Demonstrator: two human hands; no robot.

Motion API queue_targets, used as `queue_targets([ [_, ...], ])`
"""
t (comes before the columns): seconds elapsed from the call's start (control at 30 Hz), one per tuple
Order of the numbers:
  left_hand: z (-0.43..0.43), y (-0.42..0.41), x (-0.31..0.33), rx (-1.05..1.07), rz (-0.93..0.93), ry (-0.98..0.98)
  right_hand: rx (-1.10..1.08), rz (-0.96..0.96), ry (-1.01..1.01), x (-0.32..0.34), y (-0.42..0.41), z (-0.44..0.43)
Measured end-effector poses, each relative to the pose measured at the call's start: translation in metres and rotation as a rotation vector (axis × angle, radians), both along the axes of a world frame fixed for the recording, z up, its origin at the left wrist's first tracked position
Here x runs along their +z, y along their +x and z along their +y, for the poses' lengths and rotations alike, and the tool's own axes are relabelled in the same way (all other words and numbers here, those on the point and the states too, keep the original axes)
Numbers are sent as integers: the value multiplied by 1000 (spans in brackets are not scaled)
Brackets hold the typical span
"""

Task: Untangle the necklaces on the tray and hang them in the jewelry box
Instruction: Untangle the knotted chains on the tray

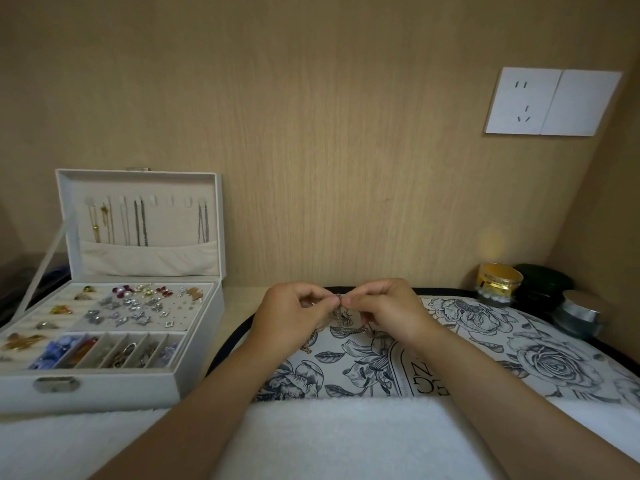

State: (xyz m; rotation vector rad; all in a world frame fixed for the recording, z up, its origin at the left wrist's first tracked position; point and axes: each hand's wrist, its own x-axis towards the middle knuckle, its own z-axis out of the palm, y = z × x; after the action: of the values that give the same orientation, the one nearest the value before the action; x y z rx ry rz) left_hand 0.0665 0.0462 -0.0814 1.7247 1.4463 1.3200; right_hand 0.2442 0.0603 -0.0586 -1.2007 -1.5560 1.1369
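I note a tangle (341, 315) of thin silver and gold chains, pinched between left hand (294, 315) and right hand (388, 313), with its lower strands trailing on the tray (540, 358). Tray: floral print, black rim, lying flat. Box (104, 389): white, just left of the tray, lid upright. Several necklaces (140, 223) hang inside the lid.

The wall (311, 133) is matt wood-grain panel with a smooth white plastic socket (523, 102). The jewelry box (104, 389) is matt off-white, lined in soft cream cloth, with a shiny metal clasp (56, 384) and thin metal necklaces (140, 223) in its lid (173, 216). The towel (346, 438) is fluffy white cloth; the tray (485, 341) looks smooth and printed.
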Motion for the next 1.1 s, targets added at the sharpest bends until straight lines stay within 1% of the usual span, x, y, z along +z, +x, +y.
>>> queue_targets([
  [0.1, 0, 3, -1, 46, 51, 12, -51, -12, -5, -1, -3, 1],
  [0.23, 0, 2, -4, 68, 67, 60, -147, 50, -47, -1, -6, 2],
  [0.37, 0, 2, -2, 71, 38, 178, -118, 66, -134, 0, -3, 3],
  [0.47, -2, 2, -2, 20, 24, 181, -66, 70, -145, -1, -3, 2],
  [0.57, -3, 2, -2, 10, 5, 162, -33, 61, -114, 0, -2, 2],
  [0.63, -3, 0, -2, -17, 72, 164, -33, 41, -87, 0, -2, 2],
  [0.7, -1, -3, -4, -3, 257, 219, -40, 10, -71, -1, -3, 1],
  [0.8, 1, -7, -4, 64, 516, 375, -46, -8, -67, -2, -5, 1],
  [0.87, 0, -5, -2, 119, 605, 467, -41, 6, -79, -2, -7, 1],
  [0.97, -1, 1, 0, 195, 622, 519, -48, 32, -100, -2, -10, 0],
  [1.07, -2, 5, 0, 263, 588, 501, -84, 33, -156, 0, -12, -2],
  [1.1, -2, 7, 1, 278, 552, 463, -84, 38, -182, 1, -13, -2],
])
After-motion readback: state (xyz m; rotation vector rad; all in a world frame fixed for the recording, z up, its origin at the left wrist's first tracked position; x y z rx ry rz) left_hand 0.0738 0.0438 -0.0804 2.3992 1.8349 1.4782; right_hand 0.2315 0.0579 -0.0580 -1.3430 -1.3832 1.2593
